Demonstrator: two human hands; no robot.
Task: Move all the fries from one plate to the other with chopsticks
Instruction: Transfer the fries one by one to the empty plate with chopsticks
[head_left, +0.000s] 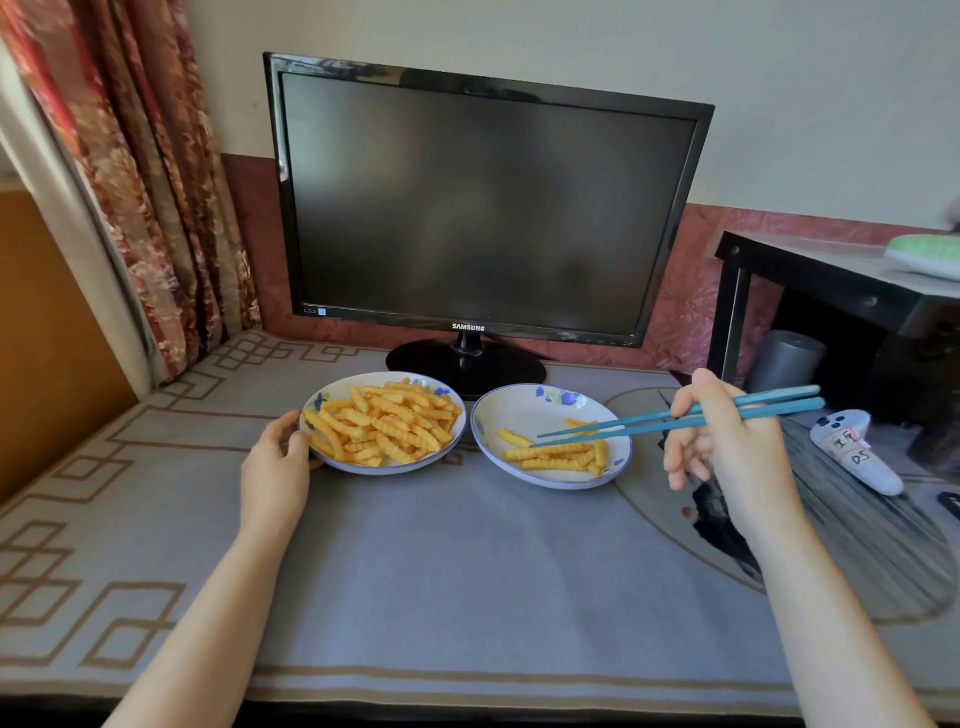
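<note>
Two white plates with blue flower prints stand side by side in front of a monitor. The left plate (332, 397) is heaped with crinkle-cut fries (384, 428). The right plate (524, 408) holds several fries (558, 456) near its front rim. My left hand (275, 462) grips the left plate's near-left rim. My right hand (727, 441) holds a pair of blue chopsticks (675, 418), whose tips hover over the right plate just above its fries, with nothing pinched between them.
A black monitor (483, 208) on a round stand (467, 366) sits just behind the plates. A white controller (854, 449) lies at the right on the grey patterned table cover (441, 571). A dark side table (831, 280) stands at the far right, curtains (156, 182) at the left.
</note>
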